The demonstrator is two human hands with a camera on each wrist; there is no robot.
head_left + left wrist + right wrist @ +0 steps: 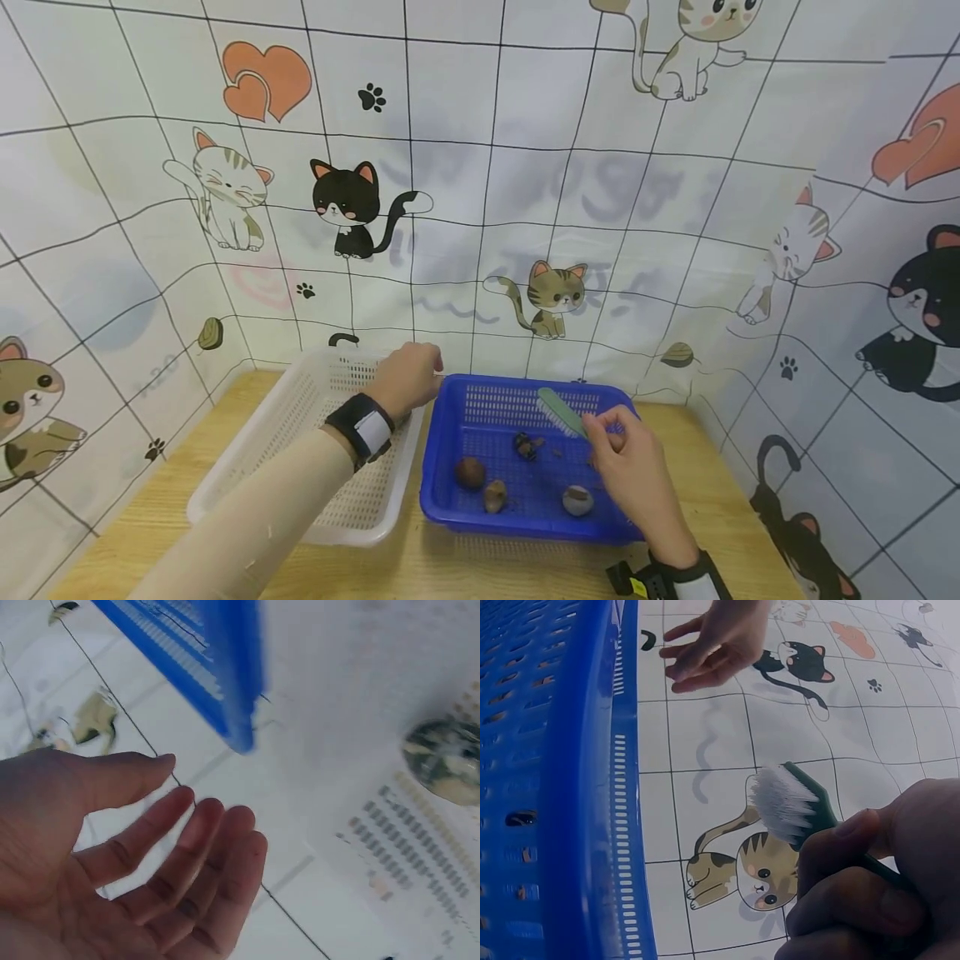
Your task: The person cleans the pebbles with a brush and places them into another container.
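My right hand [633, 462] grips a green brush [561, 412] with white bristles by its handle, over the right part of a blue basket [540, 533]. In the right wrist view the fingers curl round the handle and the bristles [780, 802] point away from the hand. My left hand [408, 375] hovers over the far right rim of a white basket [367, 537]. Its fingers [172, 877] are loosely bent with nothing between them in the left wrist view. Near that hand, a mottled dark-and-pale stone [446, 761] lies in the white basket.
Inside the blue basket lie a round brown stone [470, 472], a tan stone [495, 497], a grey-white stone [577, 501] and a dark lump [525, 446], with small bits around. Both baskets stand on a wooden table [720, 500]; a cat-patterned sheet [465, 192] hangs behind.
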